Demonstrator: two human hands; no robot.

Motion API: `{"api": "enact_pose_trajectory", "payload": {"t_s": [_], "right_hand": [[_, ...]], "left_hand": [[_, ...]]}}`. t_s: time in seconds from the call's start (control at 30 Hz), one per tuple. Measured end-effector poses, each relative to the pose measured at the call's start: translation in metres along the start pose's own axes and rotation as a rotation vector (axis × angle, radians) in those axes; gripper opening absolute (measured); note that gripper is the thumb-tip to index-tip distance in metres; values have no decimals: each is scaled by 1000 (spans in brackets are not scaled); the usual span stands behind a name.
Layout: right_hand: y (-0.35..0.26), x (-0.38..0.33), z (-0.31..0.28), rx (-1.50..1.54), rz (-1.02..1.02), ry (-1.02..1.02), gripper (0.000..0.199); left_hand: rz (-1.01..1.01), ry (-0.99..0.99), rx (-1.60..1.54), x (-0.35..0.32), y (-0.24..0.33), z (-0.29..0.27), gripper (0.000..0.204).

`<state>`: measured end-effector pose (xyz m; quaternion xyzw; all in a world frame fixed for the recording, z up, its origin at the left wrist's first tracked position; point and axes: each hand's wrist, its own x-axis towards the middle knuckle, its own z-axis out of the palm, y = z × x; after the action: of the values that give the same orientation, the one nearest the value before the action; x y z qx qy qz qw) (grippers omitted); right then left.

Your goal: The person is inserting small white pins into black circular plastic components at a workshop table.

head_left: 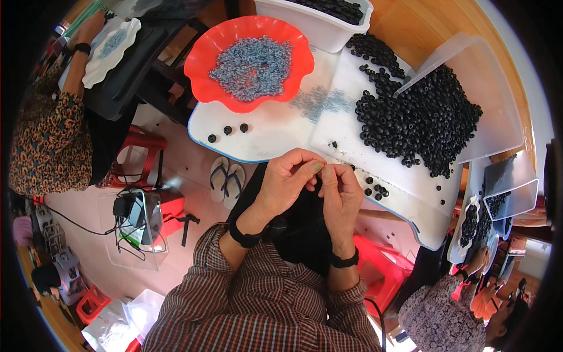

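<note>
My left hand (282,183) and my right hand (342,198) meet above the table's front edge, thumbs and forefingers pinched together. Whatever lies between the fingertips is too small and hidden to make out. To the right is a large heap of small black round pieces (419,114), some showing a hole. Several loose black pieces (380,192) lie just right of my right hand, and three more (228,130) sit to the left. Behind my hands, small grey wire-like pieces (321,104) are scattered over the white tabletop (275,132).
A red wavy-rimmed bowl (198,63) holds many grey pieces. Behind it stands a white tub (334,32) of black pieces; a clear bin (495,120) lies tipped at the heap. Other people work at left (53,141) and lower right (443,317). Slippers (227,179) and red stools (381,270) are below.
</note>
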<state>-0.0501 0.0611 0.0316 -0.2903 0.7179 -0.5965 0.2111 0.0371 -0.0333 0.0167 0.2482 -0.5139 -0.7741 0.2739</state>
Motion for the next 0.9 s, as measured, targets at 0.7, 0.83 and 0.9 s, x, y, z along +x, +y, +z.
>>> {"api": "enact_pose_trajectory", "payload": {"t_s": [0.7, 0.83, 0.9], "right_hand": [[9, -12, -24, 250, 251, -4, 20], [6, -12, -22, 264, 251, 15, 20], [10, -13, -21, 266, 245, 12, 20]], "left_hand": [[249, -120, 315, -4, -5, 9, 9], [228, -90, 293, -6, -5, 14, 8], [177, -25, 265, -6, -10, 17, 6]]}}
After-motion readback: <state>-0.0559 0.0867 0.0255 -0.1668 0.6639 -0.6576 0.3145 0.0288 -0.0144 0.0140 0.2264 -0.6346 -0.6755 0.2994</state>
